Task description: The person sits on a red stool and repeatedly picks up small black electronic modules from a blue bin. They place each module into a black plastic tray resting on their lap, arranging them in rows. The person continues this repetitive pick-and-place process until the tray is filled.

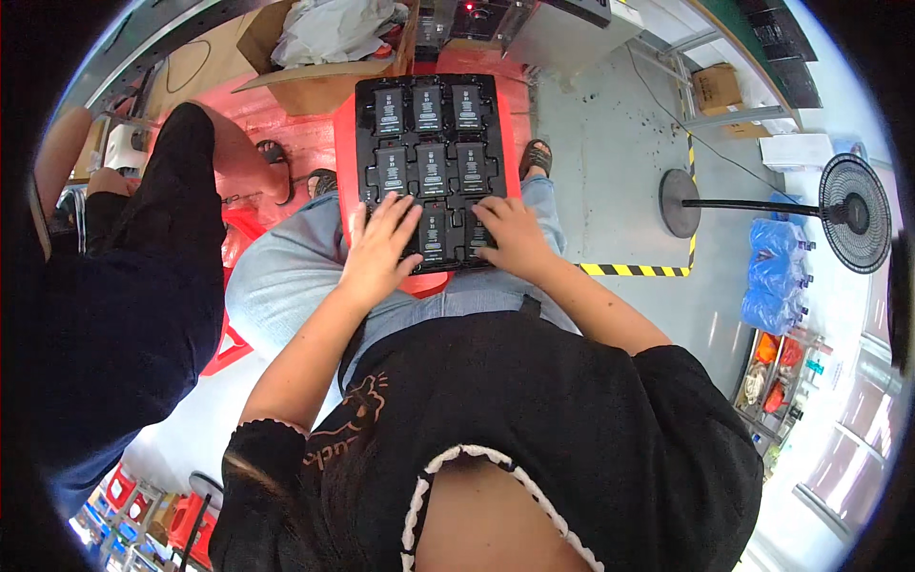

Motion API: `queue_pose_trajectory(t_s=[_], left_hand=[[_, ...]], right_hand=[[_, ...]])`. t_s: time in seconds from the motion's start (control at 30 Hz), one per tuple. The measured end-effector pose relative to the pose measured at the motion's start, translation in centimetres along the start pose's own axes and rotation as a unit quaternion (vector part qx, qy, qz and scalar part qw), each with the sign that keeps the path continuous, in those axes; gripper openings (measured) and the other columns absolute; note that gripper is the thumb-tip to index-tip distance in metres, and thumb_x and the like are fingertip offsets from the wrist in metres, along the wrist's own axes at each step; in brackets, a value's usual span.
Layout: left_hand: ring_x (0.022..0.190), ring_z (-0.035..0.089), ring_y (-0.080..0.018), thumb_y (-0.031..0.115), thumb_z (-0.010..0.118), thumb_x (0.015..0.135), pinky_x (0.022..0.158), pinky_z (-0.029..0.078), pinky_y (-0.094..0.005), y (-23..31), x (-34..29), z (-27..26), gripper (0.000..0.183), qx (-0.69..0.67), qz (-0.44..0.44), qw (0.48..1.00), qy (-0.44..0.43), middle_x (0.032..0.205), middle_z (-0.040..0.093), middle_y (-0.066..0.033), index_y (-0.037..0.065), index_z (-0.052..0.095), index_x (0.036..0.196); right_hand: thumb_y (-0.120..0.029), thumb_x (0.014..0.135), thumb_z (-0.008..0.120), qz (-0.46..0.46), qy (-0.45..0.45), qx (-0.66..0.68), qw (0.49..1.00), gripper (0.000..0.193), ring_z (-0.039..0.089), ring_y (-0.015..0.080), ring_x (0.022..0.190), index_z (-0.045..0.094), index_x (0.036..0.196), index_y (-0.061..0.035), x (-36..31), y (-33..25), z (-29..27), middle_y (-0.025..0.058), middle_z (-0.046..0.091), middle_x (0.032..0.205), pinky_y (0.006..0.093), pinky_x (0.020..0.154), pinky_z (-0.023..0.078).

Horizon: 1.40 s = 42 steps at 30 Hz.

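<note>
Both bare forearms (310, 348) angle inward. The left hand (378, 246) is palm down, its fingers (385, 212) fanned forward, thumb (408, 266) out to the right. The right hand (518, 238) mirrors it, palm down, fingers slightly bent, thumb pointing left.

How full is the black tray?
The tray isn't empty: flat dark pieces lie inside. Whether it's completely full, I cannot tell: the left hand partly covers it.
</note>
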State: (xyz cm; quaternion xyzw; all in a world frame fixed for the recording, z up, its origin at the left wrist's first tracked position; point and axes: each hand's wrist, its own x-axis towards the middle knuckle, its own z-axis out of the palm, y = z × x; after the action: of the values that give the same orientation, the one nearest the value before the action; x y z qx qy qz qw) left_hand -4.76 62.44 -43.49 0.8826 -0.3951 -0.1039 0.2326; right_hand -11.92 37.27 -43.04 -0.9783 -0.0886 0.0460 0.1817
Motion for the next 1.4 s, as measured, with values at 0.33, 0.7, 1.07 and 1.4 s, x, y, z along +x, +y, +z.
queue_pose_trajectory(t_s=[0.33, 0.7, 1.07, 1.4], left_hand=[[0.139, 0.035, -0.0268, 0.017, 0.076, 0.071, 0.116, 0.016, -0.0573, 1.0, 1.5, 1.9, 0.069, -0.011, 0.039, 0.999, -0.021, 0.14, 0.045, -0.0073, 0.007, 0.049, 0.134], [0.144, 0.025, -0.0276, 0.023, 0.066, 0.084, 0.117, 0.015, -0.0564, 2.0, 1.7, 2.7, 0.06, 0.069, 0.078, 0.991, -0.081, 0.152, 0.034, -0.0113, 0.003, 0.047, 0.137], [0.136, 0.033, -0.0499, 0.032, 0.055, 0.091, 0.11, 0.031, -0.055, -1.1, -4.3, 5.0, 0.062, 0.261, 0.051, 0.959, -0.097, 0.143, 0.031, -0.04, -0.013, 0.043, 0.132], [0.095, 0.063, -0.0174, 0.024, 0.065, 0.092, 0.087, 0.05, -0.0323, -0.3, 2.6, -8.0, 0.04, -0.479, -0.203, 0.825, 0.22, 0.108, 0.068, -0.0115, -0.005, 0.057, 0.119]], right_hand=[[-0.012, 0.068, 0.078, -0.039, 0.06, 0.102, 0.992, 0.064, 0.054, 0.0341, 0.108, 0.055, 0.127, -0.0074, 1.0, 2.5, 0.8, 0.0128, 0.06, 0.115, 0.0424, 0.095, 0.042], [-0.01, 0.076, 0.068, -0.039, 0.265, -0.224, 0.937, 0.058, 0.05, 0.0351, 0.121, 0.052, 0.132, -0.0095, 10.2, 11.3, -26.4, 0.0124, 0.058, 0.125, 0.0425, 0.099, 0.043], [-0.009, 0.07, 0.071, -0.034, 0.137, -0.086, 0.986, 0.051, 0.059, 0.0294, 0.09, 0.058, 0.119, -0.0051, 1.1, -8.2, -25.4, 0.0132, 0.057, 0.101, 0.0369, 0.077, 0.049], [-0.043, 0.084, 0.07, -0.115, -0.112, 0.167, 0.973, 0.078, 0.06, 0.0416, 0.095, 0.035, 0.139, -0.0008, 1.8, -17.3, -9.1, 0.023, 0.052, 0.105, 0.045, 0.081, 0.05]])
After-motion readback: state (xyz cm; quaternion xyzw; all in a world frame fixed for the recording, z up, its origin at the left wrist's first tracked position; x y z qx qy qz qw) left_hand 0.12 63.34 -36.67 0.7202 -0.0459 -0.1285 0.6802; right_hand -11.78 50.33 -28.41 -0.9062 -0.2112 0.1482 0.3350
